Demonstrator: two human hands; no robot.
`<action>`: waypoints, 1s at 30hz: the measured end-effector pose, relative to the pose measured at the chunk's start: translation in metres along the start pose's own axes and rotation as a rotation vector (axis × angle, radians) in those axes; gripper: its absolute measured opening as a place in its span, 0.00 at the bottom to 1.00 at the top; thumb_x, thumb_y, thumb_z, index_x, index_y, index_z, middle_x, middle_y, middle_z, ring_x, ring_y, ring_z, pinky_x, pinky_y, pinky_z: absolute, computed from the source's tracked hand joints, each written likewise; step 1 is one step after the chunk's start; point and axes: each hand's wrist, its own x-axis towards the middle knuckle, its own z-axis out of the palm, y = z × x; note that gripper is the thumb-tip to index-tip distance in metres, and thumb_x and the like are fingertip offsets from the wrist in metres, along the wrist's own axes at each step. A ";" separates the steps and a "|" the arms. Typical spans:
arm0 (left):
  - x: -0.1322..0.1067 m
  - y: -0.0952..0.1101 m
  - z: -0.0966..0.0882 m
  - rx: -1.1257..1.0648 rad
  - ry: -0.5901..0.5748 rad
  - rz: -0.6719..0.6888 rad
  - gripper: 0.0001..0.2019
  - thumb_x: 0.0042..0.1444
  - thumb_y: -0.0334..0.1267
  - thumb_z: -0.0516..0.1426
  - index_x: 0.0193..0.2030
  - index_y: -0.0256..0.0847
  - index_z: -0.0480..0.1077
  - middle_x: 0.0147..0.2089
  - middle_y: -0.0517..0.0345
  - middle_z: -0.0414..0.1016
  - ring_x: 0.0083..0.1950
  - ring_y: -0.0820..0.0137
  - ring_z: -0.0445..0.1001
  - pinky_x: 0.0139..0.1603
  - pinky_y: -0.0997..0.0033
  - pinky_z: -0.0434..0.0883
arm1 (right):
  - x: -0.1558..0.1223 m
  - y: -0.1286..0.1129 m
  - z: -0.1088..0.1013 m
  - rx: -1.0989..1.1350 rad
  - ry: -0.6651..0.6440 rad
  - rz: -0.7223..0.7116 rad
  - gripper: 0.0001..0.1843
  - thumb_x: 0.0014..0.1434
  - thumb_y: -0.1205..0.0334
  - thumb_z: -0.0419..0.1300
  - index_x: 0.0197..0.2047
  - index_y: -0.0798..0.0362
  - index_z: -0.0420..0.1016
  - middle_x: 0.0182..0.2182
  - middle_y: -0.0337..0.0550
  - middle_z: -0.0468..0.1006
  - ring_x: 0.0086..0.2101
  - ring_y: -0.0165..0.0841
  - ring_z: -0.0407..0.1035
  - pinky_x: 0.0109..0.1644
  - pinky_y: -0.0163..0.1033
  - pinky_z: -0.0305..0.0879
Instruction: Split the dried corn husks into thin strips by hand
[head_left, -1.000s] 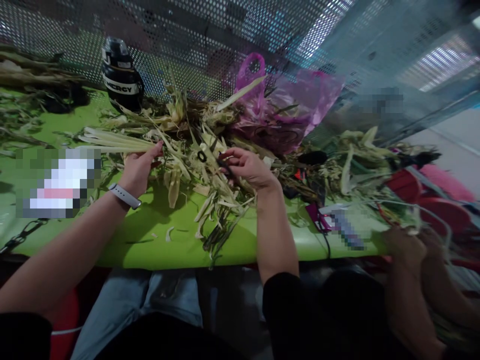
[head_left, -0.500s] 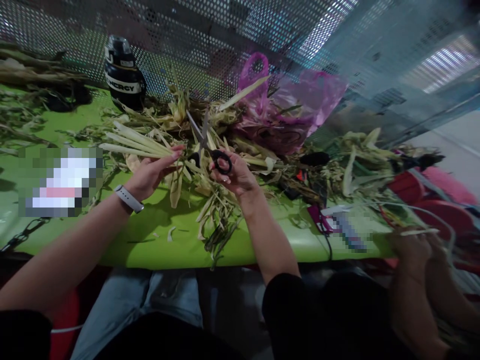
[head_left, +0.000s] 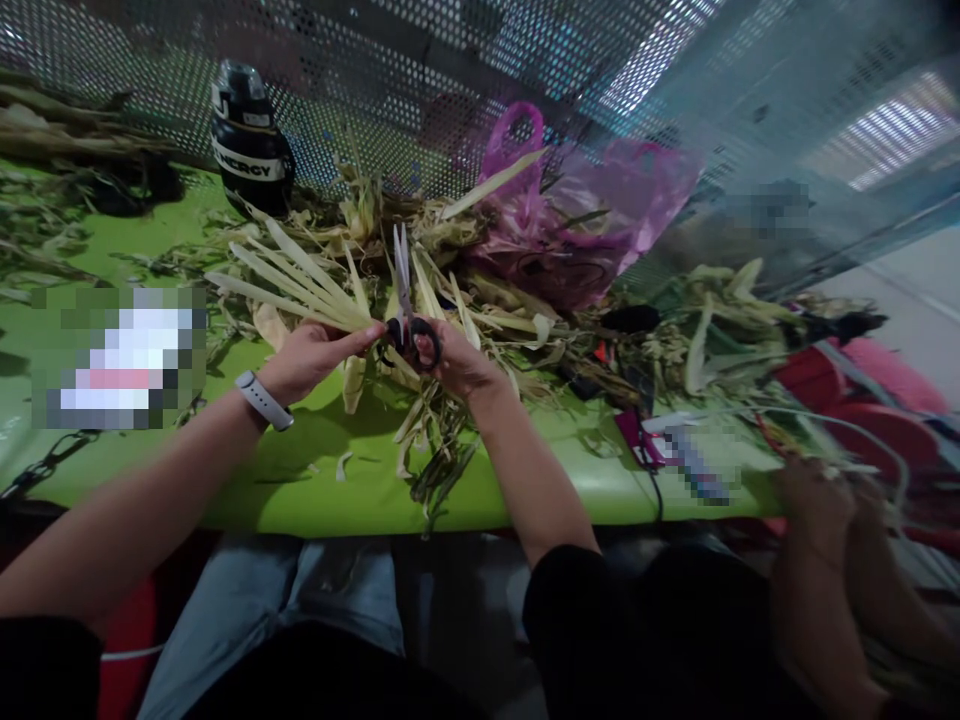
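Observation:
My left hand [head_left: 311, 355], with a white watch on the wrist, is closed round the base of a bundle of pale leaf strips [head_left: 289, 275] that fan out up and to the left. My right hand [head_left: 457, 362] grips black-handled scissors [head_left: 405, 300] with the blades pointing up and nearly together. The scissors stand just right of my left fingertips, above a heap of cut leaves [head_left: 420, 400] on the green table [head_left: 315, 480].
A black bottle [head_left: 247, 140] stands at the back left by a perforated metal screen. A pink plastic bag [head_left: 577, 220] lies behind the heap. At the right, another person's hands [head_left: 817, 500] work with strips near red things [head_left: 862, 400]. More leaf litter covers the left.
My right hand picked the scissors out of the heap, raised them and swung them upright towards my left hand. My left hand lifted the leaf bundle and tilted it up.

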 end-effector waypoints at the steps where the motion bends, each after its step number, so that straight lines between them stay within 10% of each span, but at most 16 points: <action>1: 0.000 0.000 0.000 0.019 -0.001 0.007 0.21 0.48 0.52 0.68 0.43 0.38 0.82 0.48 0.48 0.83 0.55 0.58 0.77 0.61 0.58 0.70 | 0.000 0.000 0.000 -0.015 -0.014 0.004 0.27 0.40 0.49 0.75 0.41 0.53 0.77 0.34 0.36 0.77 0.31 0.23 0.68 0.33 0.26 0.66; 18: 0.001 0.006 0.001 0.011 0.029 0.082 0.21 0.46 0.51 0.69 0.42 0.39 0.82 0.48 0.50 0.83 0.55 0.57 0.78 0.63 0.55 0.70 | 0.005 0.000 0.004 0.092 -0.035 0.128 0.29 0.34 0.60 0.77 0.40 0.53 0.72 0.29 0.31 0.74 0.24 0.21 0.66 0.24 0.26 0.63; 30: 0.015 0.008 -0.009 -0.250 0.230 0.056 0.13 0.44 0.39 0.70 0.35 0.39 0.75 0.33 0.59 0.77 0.32 0.73 0.75 0.35 0.75 0.74 | -0.003 -0.013 -0.024 -0.461 0.070 -0.132 0.28 0.44 0.62 0.71 0.49 0.52 0.69 0.37 0.40 0.78 0.31 0.26 0.70 0.36 0.33 0.66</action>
